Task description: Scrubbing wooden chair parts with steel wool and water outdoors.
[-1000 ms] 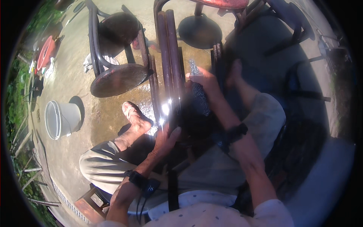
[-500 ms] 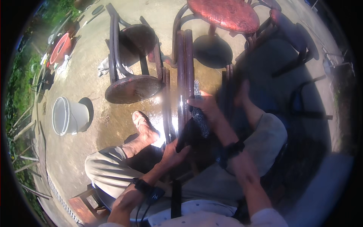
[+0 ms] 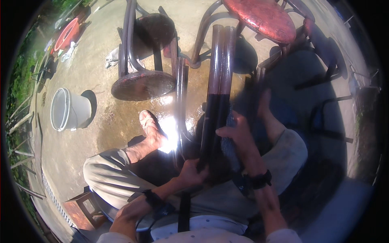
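Observation:
In front of my body stands a piece of furniture with paired dark red-brown tubular legs (image 3: 220, 65), glossy and wet-looking in the sun, their lower part in shadow. My left hand (image 3: 192, 173) is closed around the lower end of these tubes. On their right side my right hand (image 3: 240, 135) holds a grey, glittery scouring pad (image 3: 231, 152) against them, thumb toward the tubes. More thin dark tubes (image 3: 181, 93) rise just left of the pair. Deep shade hides the part between my knees.
A white bucket (image 3: 71, 109) stands at left on wet concrete. Beyond the tubes are a dark round-seated stool lying over (image 3: 142, 86) and a red round-topped stool (image 3: 263, 18). A red basin (image 3: 67, 34) sits far left; a small wooden stool (image 3: 85, 210) is near my left knee.
The paired tubes have shifted right and tilted slightly, and my left hand has moved right and nearer me with them. My right hand, still with the pad, has moved right and a little nearer.

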`<state>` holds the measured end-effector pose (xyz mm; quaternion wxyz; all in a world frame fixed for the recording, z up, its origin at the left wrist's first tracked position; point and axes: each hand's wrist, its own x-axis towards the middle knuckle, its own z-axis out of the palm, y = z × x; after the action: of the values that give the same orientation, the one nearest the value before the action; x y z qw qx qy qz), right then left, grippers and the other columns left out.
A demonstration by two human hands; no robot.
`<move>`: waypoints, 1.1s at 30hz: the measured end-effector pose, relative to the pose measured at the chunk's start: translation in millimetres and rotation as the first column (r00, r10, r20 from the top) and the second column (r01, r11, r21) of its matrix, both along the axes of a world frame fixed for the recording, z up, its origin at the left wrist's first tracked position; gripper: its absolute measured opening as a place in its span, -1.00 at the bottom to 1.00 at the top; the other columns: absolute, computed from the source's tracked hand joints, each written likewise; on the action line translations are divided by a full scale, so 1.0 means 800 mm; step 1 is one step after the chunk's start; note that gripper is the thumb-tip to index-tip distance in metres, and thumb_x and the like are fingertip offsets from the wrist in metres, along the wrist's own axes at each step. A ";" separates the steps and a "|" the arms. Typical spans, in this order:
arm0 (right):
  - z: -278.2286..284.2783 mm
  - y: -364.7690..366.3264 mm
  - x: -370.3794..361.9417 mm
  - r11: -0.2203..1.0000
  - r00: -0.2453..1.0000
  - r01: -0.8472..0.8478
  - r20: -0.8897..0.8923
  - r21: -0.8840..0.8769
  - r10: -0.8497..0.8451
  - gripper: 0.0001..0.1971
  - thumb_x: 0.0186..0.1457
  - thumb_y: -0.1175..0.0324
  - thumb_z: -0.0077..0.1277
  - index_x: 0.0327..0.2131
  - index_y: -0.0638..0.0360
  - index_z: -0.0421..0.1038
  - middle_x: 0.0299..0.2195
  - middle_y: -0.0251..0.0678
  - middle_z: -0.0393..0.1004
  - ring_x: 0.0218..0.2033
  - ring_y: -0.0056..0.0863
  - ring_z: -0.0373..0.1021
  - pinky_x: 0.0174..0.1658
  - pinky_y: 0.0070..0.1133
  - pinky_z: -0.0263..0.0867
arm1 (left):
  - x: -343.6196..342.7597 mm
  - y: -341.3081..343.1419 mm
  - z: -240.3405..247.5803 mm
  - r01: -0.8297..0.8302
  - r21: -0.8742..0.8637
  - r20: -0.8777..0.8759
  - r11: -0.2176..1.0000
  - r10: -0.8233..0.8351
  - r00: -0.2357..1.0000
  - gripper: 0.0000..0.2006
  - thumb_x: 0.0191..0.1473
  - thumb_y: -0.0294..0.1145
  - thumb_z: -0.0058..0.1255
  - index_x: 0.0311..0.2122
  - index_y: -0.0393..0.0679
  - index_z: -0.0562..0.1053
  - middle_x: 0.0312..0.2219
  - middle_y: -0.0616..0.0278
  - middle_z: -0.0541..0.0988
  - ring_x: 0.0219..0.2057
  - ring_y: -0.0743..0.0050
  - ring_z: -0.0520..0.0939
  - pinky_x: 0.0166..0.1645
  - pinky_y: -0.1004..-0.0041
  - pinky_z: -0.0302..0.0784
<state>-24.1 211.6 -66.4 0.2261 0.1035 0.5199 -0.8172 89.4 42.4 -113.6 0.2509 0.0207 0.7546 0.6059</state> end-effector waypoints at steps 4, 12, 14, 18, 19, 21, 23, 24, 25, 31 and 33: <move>0.018 0.003 0.007 0.998 0.995 -0.044 -0.086 0.049 0.049 -0.56 -0.33 0.59 0.09 -0.21 0.31 0.36 -0.41 -0.35 0.46 -0.41 -0.66 0.38 -0.30 -0.68 0.31 | 0.010 0.000 -0.027 0.014 -0.027 -0.028 1.000 -0.015 1.000 -0.82 -0.10 -0.42 0.03 -0.38 -0.30 0.45 -0.58 0.05 0.54 -0.49 0.46 0.58 -0.37 0.44 0.46; 0.025 0.025 0.003 0.953 0.926 -0.037 -0.349 0.300 0.146 -0.51 -0.36 0.53 0.09 -0.18 0.29 0.34 -0.38 -0.37 0.45 -0.31 -0.68 0.32 -0.21 -0.64 0.26 | -0.052 0.033 -0.055 -0.004 -0.056 -0.278 0.998 -0.012 0.961 -0.83 -0.19 -0.38 0.03 -0.43 -0.21 0.44 -0.56 -0.06 0.50 -0.43 0.00 0.57 -0.37 0.22 0.44; 0.004 0.035 0.009 0.950 0.936 -0.029 -0.325 0.311 0.135 -0.51 -0.36 0.53 0.09 -0.18 0.29 0.34 -0.38 -0.36 0.45 -0.32 -0.68 0.33 -0.21 -0.64 0.26 | -0.074 0.052 -0.019 0.057 -0.265 -0.217 0.963 -0.117 0.969 -0.83 -0.19 -0.36 0.01 -0.43 -0.19 0.44 -0.53 -0.08 0.50 -0.41 -0.09 0.53 -0.36 0.14 0.42; -0.014 0.030 0.026 0.892 0.886 0.043 -0.429 0.451 0.174 -0.54 -0.36 0.52 0.07 -0.21 0.29 0.34 -0.40 -0.29 0.45 -0.32 -0.65 0.35 -0.20 -0.62 0.27 | -0.078 0.046 -0.014 0.198 -0.407 0.043 0.892 -0.198 0.979 -0.49 -0.17 -0.31 0.10 -0.06 -0.21 0.27 -0.21 -0.17 0.43 -0.13 -0.07 0.47 -0.15 0.22 0.40; -0.014 0.030 0.030 0.894 0.891 0.042 -0.421 0.446 0.169 -0.54 -0.36 0.52 0.07 -0.21 0.29 0.34 -0.40 -0.29 0.45 -0.32 -0.65 0.35 -0.20 -0.62 0.27 | -0.072 0.044 -0.019 0.206 -0.410 0.055 0.889 -0.202 0.978 -0.49 -0.17 -0.31 0.10 -0.06 -0.21 0.27 -0.21 -0.17 0.43 -0.13 -0.07 0.47 -0.15 0.22 0.40; -0.013 0.034 0.034 0.904 0.919 0.002 -0.358 0.427 0.167 -0.55 -0.36 0.52 0.07 -0.23 0.29 0.34 -0.41 -0.25 0.44 -0.32 -0.63 0.36 -0.20 -0.60 0.27 | -0.068 0.044 -0.027 0.099 -0.270 -0.204 0.958 -0.157 0.966 -0.75 -0.19 -0.37 0.04 -0.32 -0.19 0.42 -0.49 0.01 0.53 -0.39 0.09 0.57 -0.30 0.23 0.45; -0.009 0.035 0.042 0.894 0.921 0.039 -0.362 0.446 0.141 -0.56 -0.35 0.52 0.06 -0.22 0.29 0.33 -0.41 -0.24 0.43 -0.32 -0.62 0.36 -0.21 -0.60 0.28 | -0.070 0.040 -0.016 0.197 -0.201 -0.115 0.960 -0.222 0.968 -0.67 -0.18 -0.38 0.07 -0.22 -0.19 0.39 -0.41 0.03 0.52 -0.32 0.17 0.56 -0.24 0.27 0.45; -0.011 0.041 0.045 0.876 0.923 0.074 -0.366 0.476 0.121 -0.56 -0.35 0.53 0.06 -0.22 0.28 0.33 -0.42 -0.23 0.43 -0.33 -0.62 0.36 -0.21 -0.59 0.28 | -0.076 0.041 -0.006 0.284 -0.112 -0.033 0.952 -0.289 0.957 -0.58 -0.16 -0.38 0.10 -0.12 -0.18 0.35 -0.32 0.05 0.51 -0.25 0.26 0.54 -0.18 0.32 0.44; -0.014 0.051 0.050 0.867 0.927 0.092 -0.360 0.490 0.105 -0.56 -0.35 0.53 0.06 -0.22 0.28 0.33 -0.42 -0.23 0.43 -0.33 -0.62 0.36 -0.21 -0.59 0.28 | -0.081 0.042 0.012 0.262 -0.038 0.047 0.964 -0.260 0.965 -0.50 -0.15 -0.39 0.11 -0.04 -0.20 0.28 -0.23 0.07 0.46 -0.18 0.31 0.49 -0.12 0.34 0.41; -0.010 0.046 0.061 0.935 0.929 0.093 -0.369 0.342 0.043 -0.52 -0.27 0.50 0.09 -0.14 0.26 0.31 -0.29 -0.35 0.42 -0.23 -0.61 0.30 -0.11 -0.58 0.23 | -0.133 0.052 0.148 0.028 0.446 -0.221 0.895 0.079 0.972 -0.40 -0.16 -0.36 0.19 0.02 -0.25 0.22 -0.15 0.11 0.43 -0.14 0.42 0.46 -0.08 0.42 0.39; -0.008 0.052 0.060 0.954 0.944 0.055 -0.327 0.294 0.046 -0.52 -0.27 0.51 0.10 -0.13 0.24 0.31 -0.29 -0.36 0.42 -0.23 -0.62 0.30 -0.11 -0.59 0.23 | -0.159 0.079 0.161 -0.021 0.385 -0.191 0.923 0.101 0.976 -0.49 -0.18 -0.36 0.20 -0.09 -0.27 0.30 -0.25 0.15 0.47 -0.23 0.48 0.48 -0.15 0.47 0.41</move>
<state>24.0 253.0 -73.2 0.1157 -0.0006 0.6677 -0.7353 -37.7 105.4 15.2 0.1433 0.1082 0.6449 0.7428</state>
